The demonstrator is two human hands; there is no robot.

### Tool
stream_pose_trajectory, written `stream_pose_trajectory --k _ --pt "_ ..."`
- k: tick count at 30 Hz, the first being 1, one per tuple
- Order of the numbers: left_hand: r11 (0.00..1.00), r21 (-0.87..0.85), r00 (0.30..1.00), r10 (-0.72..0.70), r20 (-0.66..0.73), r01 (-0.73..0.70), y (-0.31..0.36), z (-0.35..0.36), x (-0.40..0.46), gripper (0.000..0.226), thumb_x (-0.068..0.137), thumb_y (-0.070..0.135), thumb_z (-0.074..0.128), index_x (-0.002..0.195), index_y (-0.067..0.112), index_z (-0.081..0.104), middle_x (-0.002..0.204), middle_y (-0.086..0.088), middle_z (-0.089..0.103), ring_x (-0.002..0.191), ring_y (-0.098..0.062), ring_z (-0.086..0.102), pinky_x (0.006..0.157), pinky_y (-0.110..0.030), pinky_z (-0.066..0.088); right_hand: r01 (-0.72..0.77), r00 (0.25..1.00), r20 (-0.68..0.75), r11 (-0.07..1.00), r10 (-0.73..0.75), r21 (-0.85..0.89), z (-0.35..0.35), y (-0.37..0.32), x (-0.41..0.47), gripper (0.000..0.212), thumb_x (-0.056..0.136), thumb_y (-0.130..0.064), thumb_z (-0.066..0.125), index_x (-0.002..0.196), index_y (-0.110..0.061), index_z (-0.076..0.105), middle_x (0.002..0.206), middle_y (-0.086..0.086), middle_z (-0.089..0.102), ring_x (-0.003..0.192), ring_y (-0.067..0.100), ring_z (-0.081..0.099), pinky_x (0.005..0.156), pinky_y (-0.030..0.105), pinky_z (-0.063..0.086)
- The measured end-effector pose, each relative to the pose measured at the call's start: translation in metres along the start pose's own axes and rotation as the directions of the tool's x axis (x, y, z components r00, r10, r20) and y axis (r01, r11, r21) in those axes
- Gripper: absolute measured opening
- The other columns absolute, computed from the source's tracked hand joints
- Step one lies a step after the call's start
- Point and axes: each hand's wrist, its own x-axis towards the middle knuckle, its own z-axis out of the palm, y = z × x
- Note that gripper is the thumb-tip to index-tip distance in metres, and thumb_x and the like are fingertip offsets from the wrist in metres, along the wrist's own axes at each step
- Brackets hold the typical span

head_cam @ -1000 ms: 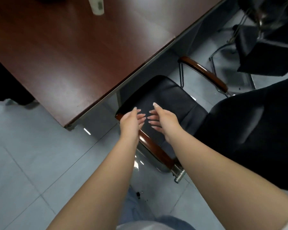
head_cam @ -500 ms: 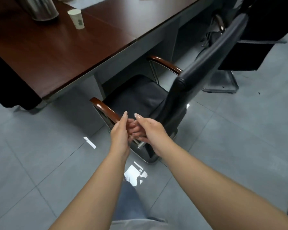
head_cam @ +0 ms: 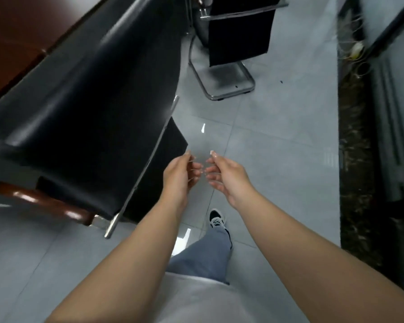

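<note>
Both hands have come away from the chair's armrest, where they were half a second ago, and the view has swung so that the chair now fills the left side. Head view: the left hand [head_cam: 179,174] and right hand [head_cam: 226,176] hang side by side over the floor [head_cam: 278,136], palms turned toward each other. The left fingers [head_cam: 194,170] and right fingers [head_cam: 211,170] are loosely curled and slightly spread, their tips close but apart, with nothing pinched or gripped. The chair [head_cam: 91,101], black with a padded back, stands just left of the left hand and neither hand touches it. Its chrome tube [head_cam: 145,169] runs down the back edge, beside the left wrist. The brown armrest [head_cam: 44,202] shows at lower left, well apart from both hands. A dark red table [head_cam: 16,31] lies beyond the chair at upper left. A second chair [head_cam: 238,31] on a chrome base stands at the top centre. Below the hands, a trouser leg [head_cam: 205,255] and a shoe [head_cam: 217,221] rest on the tiles. The picture is blurred by motion.
</note>
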Motion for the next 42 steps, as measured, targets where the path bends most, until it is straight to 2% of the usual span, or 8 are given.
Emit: stream_pose_trajectory --k 11,20,23,26,28,32,36,42 --pt "0.996 -0.089 1.000 0.015 -0.012 -0.016 0.091 0.197 0.157 0.023 0.093 0.032 0.051 0.077 0.017 0.056 0.050 0.007 0.058 0.047 -0.006 0.053 0.049 -0.016 0.041 0.027 0.997 -0.074 0.999 -0.030 -0.032 -0.094 -0.192 0.170 0.022 0.090 -0.037 0.057 0.084 -0.017 0.062 0.073 0.000 0.059 0.065 0.012 0.056 0.061 0.020 0.048" --pt "0.971 -0.213 0.960 0.044 -0.277 -0.105 0.160 0.244 0.265 0.024 0.093 0.033 0.052 0.075 0.017 0.056 0.049 0.007 0.057 0.047 -0.006 0.050 0.051 -0.017 0.041 0.040 0.987 0.159 0.992 -0.021 -0.123 -0.062 -0.304 0.304 0.021 0.090 -0.036 0.058 0.080 -0.018 0.061 0.071 -0.001 0.057 0.064 0.011 0.055 0.065 0.022 0.047" --pt "0.942 -0.287 0.905 0.037 -0.423 -0.173 0.183 0.251 0.300 0.025 0.093 0.032 0.052 0.074 0.017 0.054 0.044 0.008 0.056 0.048 -0.007 0.050 0.054 -0.018 0.040 0.059 0.955 0.295 0.976 0.006 -0.210 -0.036 -0.336 0.360 0.020 0.091 -0.035 0.058 0.080 -0.017 0.061 0.072 0.000 0.057 0.065 0.011 0.055 0.062 0.021 0.048" --pt "0.898 -0.366 0.799 -0.027 -0.601 -0.245 0.199 0.255 0.322 0.026 0.094 0.029 0.052 0.072 0.015 0.054 0.042 0.007 0.055 0.043 -0.006 0.049 0.050 -0.017 0.039 0.064 0.886 0.451 0.933 0.111 -0.355 -0.005 -0.365 0.401 0.020 0.091 -0.034 0.058 0.081 -0.017 0.061 0.072 0.000 0.057 0.063 0.011 0.054 0.060 0.020 0.047" --pt "0.864 -0.404 0.739 -0.058 -0.672 -0.299 0.207 0.256 0.331 0.025 0.093 0.028 0.053 0.073 0.014 0.056 0.046 0.005 0.056 0.043 -0.006 0.050 0.046 -0.015 0.040 0.096 0.830 0.533 0.899 0.165 -0.427 0.016 -0.380 0.419 0.020 0.091 -0.033 0.057 0.079 -0.017 0.060 0.070 0.000 0.057 0.060 0.010 0.053 0.058 0.019 0.046" --pt "0.814 -0.436 0.623 -0.121 -0.773 -0.383 0.217 0.253 0.340 0.023 0.093 0.030 0.054 0.078 0.013 0.059 0.058 0.001 0.056 0.053 -0.009 0.051 0.055 -0.020 0.041 0.132 0.712 0.638 0.836 0.294 -0.532 0.057 -0.392 0.443 0.019 0.090 -0.034 0.058 0.082 -0.017 0.060 0.072 0.001 0.058 0.061 0.010 0.054 0.060 0.019 0.047" --pt "0.770 -0.441 0.534 -0.156 -0.831 -0.461 0.225 0.236 0.352 0.024 0.092 0.031 0.055 0.077 0.013 0.060 0.051 0.005 0.057 0.054 -0.010 0.052 0.060 -0.023 0.042 0.179 0.596 0.680 0.754 0.427 -0.632 0.099 -0.385 0.459 0.021 0.089 -0.037 0.059 0.082 -0.017 0.060 0.074 0.002 0.058 0.064 0.012 0.054 0.065 0.022 0.049" --pt "0.703 -0.472 0.401 -0.283 -0.872 -0.531 0.232 0.174 0.390 0.024 0.091 0.033 0.056 0.083 0.011 0.061 0.063 -0.001 0.058 0.061 -0.012 0.056 0.067 -0.024 0.047 0.303 0.496 0.682 0.629 0.537 -0.716 0.180 -0.368 0.480 0.022 0.090 -0.037 0.058 0.082 -0.017 0.061 0.068 -0.001 0.058 0.065 0.011 0.055 0.074 0.026 0.049"
